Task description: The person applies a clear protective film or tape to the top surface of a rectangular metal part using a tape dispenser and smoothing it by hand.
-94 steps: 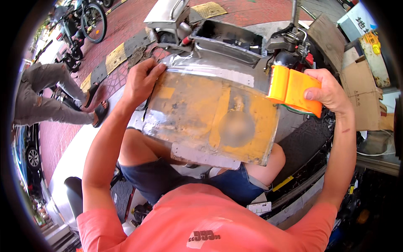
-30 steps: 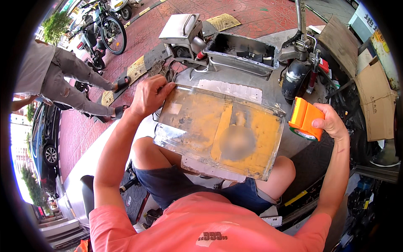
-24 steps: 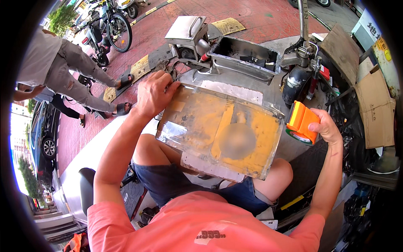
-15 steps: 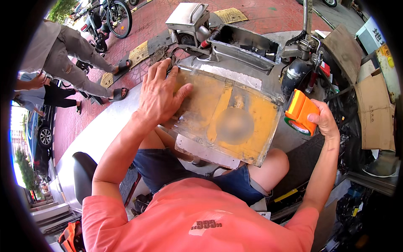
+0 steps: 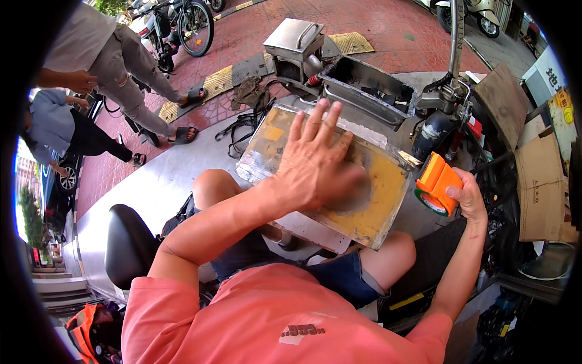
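Note:
A flat, rectangular tan slab (image 5: 379, 209) wrapped in clear film or tape lies tilted above my lap. A round smear blurs part of its top. My left hand (image 5: 312, 161) rests on the slab's middle with fingers spread and stretched out, hiding much of its surface. Off the slab's right end, my right hand (image 5: 470, 194) is closed around an orange tape dispenser (image 5: 438, 181) with a green-edged roll. A shiny clear strip (image 5: 408, 158) shows at the slab's far right corner, close to the dispenser; whether they are joined I cannot tell. Under the slab sticks out a pale board (image 5: 315, 233).
Beyond the slab stand a black-stained metal trough (image 5: 370, 91) and a small metal-topped machine (image 5: 295, 48). Dark straps (image 5: 242, 127) lie on the ground. A black seat (image 5: 129, 246) is at my left, cardboard (image 5: 539, 188) at right. Two people (image 5: 115, 73) stand at far left.
My left hand has slid rightward from the slab's left end to its middle, uncovering that end. The dispenser stays in my right hand, slightly lower. The whole view has shifted a little.

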Tool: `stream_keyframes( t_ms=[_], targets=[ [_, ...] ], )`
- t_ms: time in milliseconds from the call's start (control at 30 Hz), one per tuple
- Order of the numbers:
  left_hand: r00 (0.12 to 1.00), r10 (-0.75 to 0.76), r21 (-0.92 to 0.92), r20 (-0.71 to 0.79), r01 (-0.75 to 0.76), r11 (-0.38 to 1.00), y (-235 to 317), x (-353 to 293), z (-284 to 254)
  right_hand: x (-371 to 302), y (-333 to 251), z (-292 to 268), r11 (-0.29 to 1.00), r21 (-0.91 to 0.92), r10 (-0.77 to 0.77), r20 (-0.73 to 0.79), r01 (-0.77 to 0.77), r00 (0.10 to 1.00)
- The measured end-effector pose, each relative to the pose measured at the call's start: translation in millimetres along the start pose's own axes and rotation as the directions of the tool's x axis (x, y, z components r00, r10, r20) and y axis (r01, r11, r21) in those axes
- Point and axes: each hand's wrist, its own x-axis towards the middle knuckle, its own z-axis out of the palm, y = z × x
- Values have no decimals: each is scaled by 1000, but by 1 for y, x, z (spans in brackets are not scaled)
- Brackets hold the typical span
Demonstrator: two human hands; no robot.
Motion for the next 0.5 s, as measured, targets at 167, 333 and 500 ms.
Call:
stream_keyframes(
  t_ms=[167, 333, 500],
  targets=[
    [968, -231, 183, -98, 246, 952, -87, -16, -6, -1, -3, -1, 1000, -8, 4, 7, -4, 1000],
    [971, -211, 188, -116, 230, 955, -88, -14, 0, -2, -6, -1, 999, -33, 3, 9, -3, 1000],
    [995, -70, 79, -76, 76, 994, -37, -8, 6, -4, -12, 4, 1000, -31, 4, -1, -4, 1000]
  ],
)
